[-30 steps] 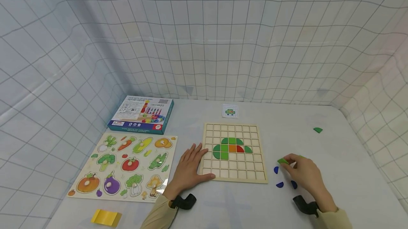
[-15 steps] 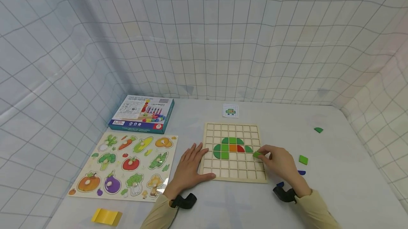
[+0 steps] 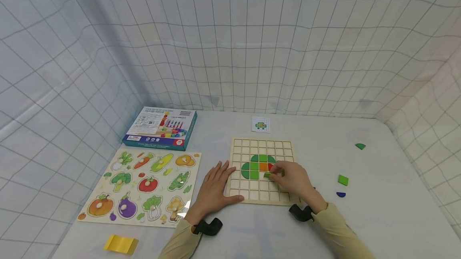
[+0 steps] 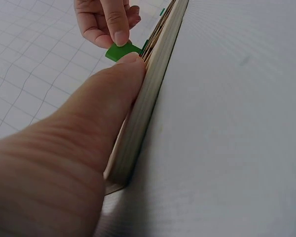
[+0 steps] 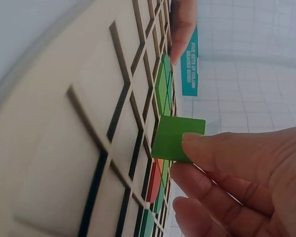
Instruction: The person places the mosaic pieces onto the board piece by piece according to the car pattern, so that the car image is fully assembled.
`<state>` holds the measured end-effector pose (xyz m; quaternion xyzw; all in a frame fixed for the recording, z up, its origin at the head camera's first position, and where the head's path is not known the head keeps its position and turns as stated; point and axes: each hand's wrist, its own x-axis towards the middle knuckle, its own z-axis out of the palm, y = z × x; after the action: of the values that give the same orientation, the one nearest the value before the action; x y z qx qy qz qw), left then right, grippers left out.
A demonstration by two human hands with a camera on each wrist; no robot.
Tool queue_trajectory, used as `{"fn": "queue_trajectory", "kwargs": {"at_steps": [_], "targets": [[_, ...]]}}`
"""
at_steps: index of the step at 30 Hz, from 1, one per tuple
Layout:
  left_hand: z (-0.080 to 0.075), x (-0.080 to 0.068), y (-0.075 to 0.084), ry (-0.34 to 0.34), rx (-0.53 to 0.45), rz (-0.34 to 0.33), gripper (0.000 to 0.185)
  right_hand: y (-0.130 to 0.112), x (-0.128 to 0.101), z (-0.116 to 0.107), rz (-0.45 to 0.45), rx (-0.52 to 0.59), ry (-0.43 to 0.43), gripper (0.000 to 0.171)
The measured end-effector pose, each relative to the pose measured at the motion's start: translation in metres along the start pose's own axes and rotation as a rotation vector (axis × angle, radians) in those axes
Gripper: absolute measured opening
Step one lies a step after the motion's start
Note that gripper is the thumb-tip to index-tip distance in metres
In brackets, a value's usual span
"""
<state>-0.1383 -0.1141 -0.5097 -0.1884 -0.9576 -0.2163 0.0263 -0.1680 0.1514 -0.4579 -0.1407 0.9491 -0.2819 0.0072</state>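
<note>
One green square tile (image 5: 176, 139) sits pinched in the grip of the right hand (image 3: 293, 179), thumb and fingertips (image 5: 207, 148) clamped on one edge, the tile hovering just over the wooden grid board (image 3: 237, 190), near the empty cells directly below the orange and red pieces of the half-built green shape (image 3: 253, 167). Half a second ago this hand was at the board's right edge with the tile; a second ago it was out on the tabletop (image 3: 378, 219) picking it up by the blue pieces. So the tile has been carried in and looks about ready to be seated, not yet down. Left hand (image 3: 215, 189) lies flat with fingers straight, thumb against the board's near-left corner, steadying it, holding nothing; unchanged across the frames. Spare pieces well apart on the right: green square (image 3: 343, 179), blue half-round (image 3: 340, 194), green quarter (image 3: 360, 146). Pattern card (image 3: 260, 124) behind the board, vegetable puzzle (image 3: 142, 187) and toy box (image 3: 160, 128) to the left, yellow block (image 3: 120, 244) near the front edge.
</note>
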Motion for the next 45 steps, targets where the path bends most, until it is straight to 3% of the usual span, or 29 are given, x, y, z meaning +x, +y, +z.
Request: {"fn": "queue_trajectory", "kwargs": {"at_steps": [16, 24, 38, 45], "targets": [[-0.003, 0.001, 0.002, -0.010, -0.004, -0.009, 0.090, -0.005, 0.011, 0.009, -0.060, 0.032, -0.011, 0.004], [-0.002, 0.001, 0.002, -0.012, 0.003, -0.014, 0.090, -0.003, 0.010, 0.010, -0.084, -0.012, 0.021, 0.005], [0.000, 0.000, 0.000, -0.001, 0.003, -0.003, 0.091, -0.008, 0.012, 0.014, -0.028, -0.070, 0.045, 0.005], [-0.001, 0.001, 0.001, -0.003, 0.007, -0.010, 0.091, -0.009, 0.014, 0.015, -0.042, -0.075, 0.062, 0.005]]}}
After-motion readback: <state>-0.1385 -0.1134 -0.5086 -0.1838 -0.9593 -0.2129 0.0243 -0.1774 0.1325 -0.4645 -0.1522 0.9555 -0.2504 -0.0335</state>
